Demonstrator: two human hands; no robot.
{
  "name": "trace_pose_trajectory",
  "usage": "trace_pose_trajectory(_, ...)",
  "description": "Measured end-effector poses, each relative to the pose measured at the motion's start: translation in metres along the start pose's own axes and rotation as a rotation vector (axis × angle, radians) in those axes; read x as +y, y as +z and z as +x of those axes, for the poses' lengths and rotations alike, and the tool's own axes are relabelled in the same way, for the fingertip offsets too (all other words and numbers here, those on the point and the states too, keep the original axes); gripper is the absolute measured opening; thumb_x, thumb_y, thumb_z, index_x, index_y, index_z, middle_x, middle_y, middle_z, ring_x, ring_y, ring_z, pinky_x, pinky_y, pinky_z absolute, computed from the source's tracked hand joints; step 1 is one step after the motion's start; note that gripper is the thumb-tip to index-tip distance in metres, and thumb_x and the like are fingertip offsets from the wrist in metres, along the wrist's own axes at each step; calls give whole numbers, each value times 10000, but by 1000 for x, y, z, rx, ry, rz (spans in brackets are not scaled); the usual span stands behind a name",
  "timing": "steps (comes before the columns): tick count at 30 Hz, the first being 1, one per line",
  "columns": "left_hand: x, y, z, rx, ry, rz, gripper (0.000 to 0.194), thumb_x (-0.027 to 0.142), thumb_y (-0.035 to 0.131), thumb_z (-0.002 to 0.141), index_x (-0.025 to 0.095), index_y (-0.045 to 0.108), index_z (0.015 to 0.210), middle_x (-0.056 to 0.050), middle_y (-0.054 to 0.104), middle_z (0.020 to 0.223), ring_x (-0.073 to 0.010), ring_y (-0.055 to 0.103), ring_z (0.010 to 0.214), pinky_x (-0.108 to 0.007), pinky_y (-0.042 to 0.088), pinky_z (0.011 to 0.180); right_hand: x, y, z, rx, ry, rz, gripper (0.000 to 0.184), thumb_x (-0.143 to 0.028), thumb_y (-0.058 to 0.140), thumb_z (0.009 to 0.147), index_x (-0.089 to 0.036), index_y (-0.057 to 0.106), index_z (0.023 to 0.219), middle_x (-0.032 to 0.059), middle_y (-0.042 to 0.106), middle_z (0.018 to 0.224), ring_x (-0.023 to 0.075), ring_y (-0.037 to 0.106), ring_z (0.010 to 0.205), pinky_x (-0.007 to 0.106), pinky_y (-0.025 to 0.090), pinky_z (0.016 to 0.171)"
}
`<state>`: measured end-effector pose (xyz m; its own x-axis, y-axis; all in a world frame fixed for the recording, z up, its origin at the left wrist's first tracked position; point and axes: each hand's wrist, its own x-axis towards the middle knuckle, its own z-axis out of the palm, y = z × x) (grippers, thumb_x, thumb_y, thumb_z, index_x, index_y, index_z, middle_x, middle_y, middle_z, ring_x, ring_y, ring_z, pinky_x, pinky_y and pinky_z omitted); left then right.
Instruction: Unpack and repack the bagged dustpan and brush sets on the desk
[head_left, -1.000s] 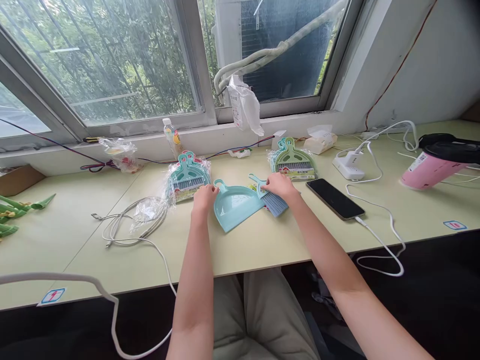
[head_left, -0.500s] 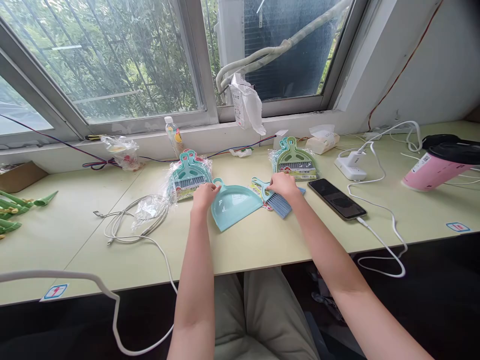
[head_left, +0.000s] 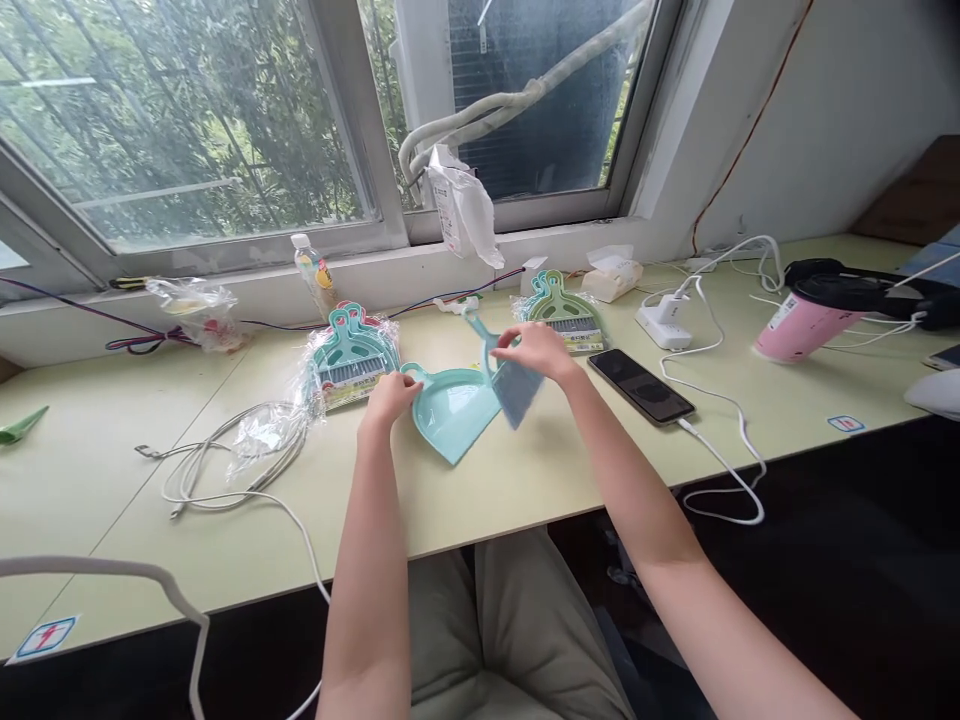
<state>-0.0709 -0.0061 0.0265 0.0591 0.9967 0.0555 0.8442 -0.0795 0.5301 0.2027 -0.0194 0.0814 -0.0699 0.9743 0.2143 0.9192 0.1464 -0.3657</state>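
Note:
A light teal dustpan (head_left: pixel 454 410) lies on the pale yellow table, tilted slightly toward me. My left hand (head_left: pixel 391 398) pinches it near the handle at its upper left corner. In my right hand (head_left: pixel 534 350) is a small hand brush (head_left: pixel 519 388) with grey-blue bristles and a teal handle. The brush is raised, its bristles pointing down beside the dustpan's right edge. Just behind my left hand rests a stack of wrapped dustpan-and-brush sets (head_left: pixel 352 352). Behind my right hand sits a second stack of wrapped sets (head_left: pixel 566 315), the front one green.
Right of my right hand lies a black phone (head_left: pixel 641 385) on a white cable. Beyond it are a white power adapter (head_left: pixel 666 322) and a pink cup (head_left: pixel 806 318). A coiled cable (head_left: pixel 225 465) lies at left. A bottle (head_left: pixel 315 278) and a tissue pack (head_left: pixel 611 272) stand near the window.
My right hand has lifted the brush off the table and brought it left, turned more upright, against the dustpan's right side. The left hand keeps its hold. The view has shifted right.

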Motion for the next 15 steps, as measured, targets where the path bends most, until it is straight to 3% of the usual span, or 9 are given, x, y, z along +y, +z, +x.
trace_pose_trajectory(4, 9, 8, 2, -269, 130, -278, 429, 503, 598, 825, 207, 578, 515, -45, 598, 550, -140, 483, 483, -282, 394, 542, -18, 20, -5, -183, -147, -84, 354, -534, 703, 853, -269, 795, 1068, 61, 790, 1002, 237, 708, 952, 278, 462, 779)
trace_pose_trajectory(6, 11, 8, 2, -327, 168, -343, 397, 521, 633, 809, 194, 638, 584, -54, 643, 617, -133, 501, 492, -278, 403, 537, -25, 30, -6, -213, -180, -140, 363, -523, 723, 837, -265, 788, 1083, 73, 787, 1025, 242, 707, 953, 283, 457, 774)
trace_pose_trajectory(8, 9, 6, 2, -214, 180, -286, 319, 479, 666, 802, 192, 681, 663, -48, 653, 657, -144, 535, 537, -279, 418, 560, -27, 36, -6, -214, -183, -148, 341, -509, 720, 842, -259, 784, 1065, 73, 782, 1062, 240, 704, 976, 279, 455, 774)
trace_pose_trajectory(11, 5, 1, 2, 137, 207, -80, 199, 350, 754, 750, 207, 718, 884, -53, 683, 822, -207, 629, 749, -310, 479, 687, -24, 37, -5, -205, -162, -125, 287, -477, 704, 862, -253, 780, 1023, 58, 778, 1093, 232, 699, 1013, 270, 457, 784)
trace_pose_trajectory(13, 4, 1, 1, 269, 281, 52, 412, 260, 817, 684, 230, 693, 1076, -79, 684, 1042, -268, 641, 986, -355, 504, 835, -22, 37, -4, -204, -146, -113, 261, -458, 702, 867, -254, 779, 1008, 51, 778, 1103, 229, 697, 1032, 271, 459, 798)
trace_pose_trajectory(15, 5, 5, 1, 282, 379, 141, 608, 203, 836, 662, 257, 635, 1234, -99, 634, 1245, -312, 580, 1182, -404, 484, 972, -22, 38, -4, -207, -141, -103, 249, -455, 703, 870, -253, 781, 993, 46, 780, 1103, 231, 695, 1046, 275, 462, 806)
